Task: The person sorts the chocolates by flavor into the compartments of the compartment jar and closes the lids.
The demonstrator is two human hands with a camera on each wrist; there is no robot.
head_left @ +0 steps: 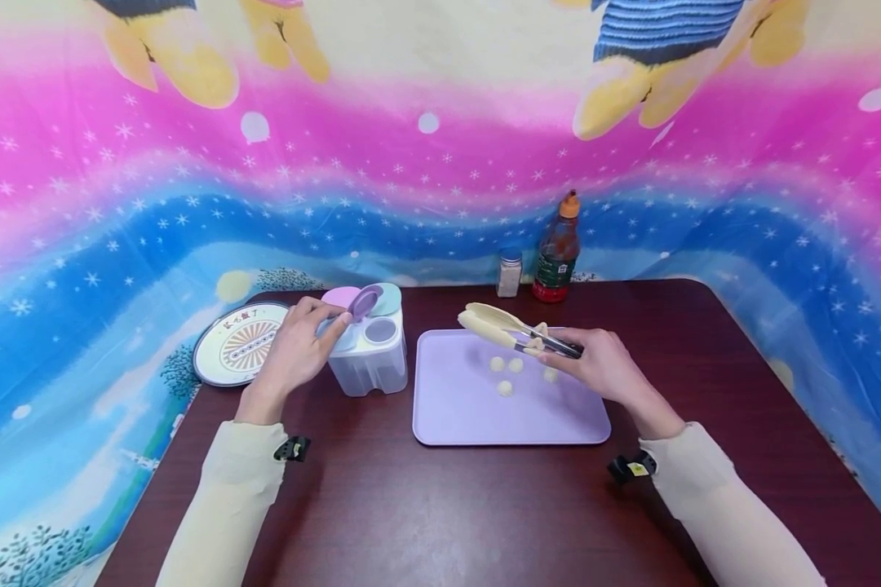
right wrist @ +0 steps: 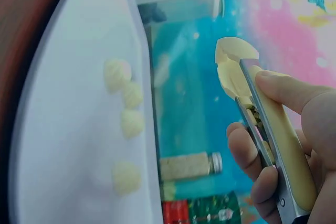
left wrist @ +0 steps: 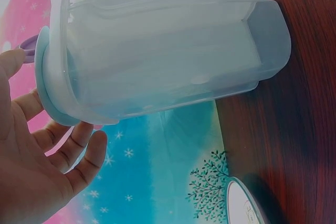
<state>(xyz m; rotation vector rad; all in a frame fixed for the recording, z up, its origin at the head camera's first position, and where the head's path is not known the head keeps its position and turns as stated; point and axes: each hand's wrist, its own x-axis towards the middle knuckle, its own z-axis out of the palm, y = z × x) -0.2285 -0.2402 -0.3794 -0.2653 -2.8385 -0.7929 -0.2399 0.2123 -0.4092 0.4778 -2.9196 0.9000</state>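
My left hand [head_left: 298,346] is at the top of a clear storage container [head_left: 370,371] with pastel lids, its thumb and forefinger at a raised purple lid [head_left: 365,302]. One round opening [head_left: 380,329] is uncovered beside it. In the left wrist view, the thumb touches the purple lid [left wrist: 30,49] while the other fingers spread near a light blue lid [left wrist: 44,80]. Cream-headed tongs [head_left: 495,326] with metal arms are gripped in my right hand [head_left: 602,363], above a lilac tray [head_left: 455,416]. Several pale round balls [head_left: 505,389] lie on the tray; nothing shows between the tong heads.
A patterned plate [head_left: 216,359] sits left of the container, partly behind my left hand. At the table's back edge stand a small seasoning jar [head_left: 510,275] and a red sauce bottle [head_left: 555,257]. A colourful cloth [head_left: 426,196] hangs behind the dark wooden table [head_left: 411,514].
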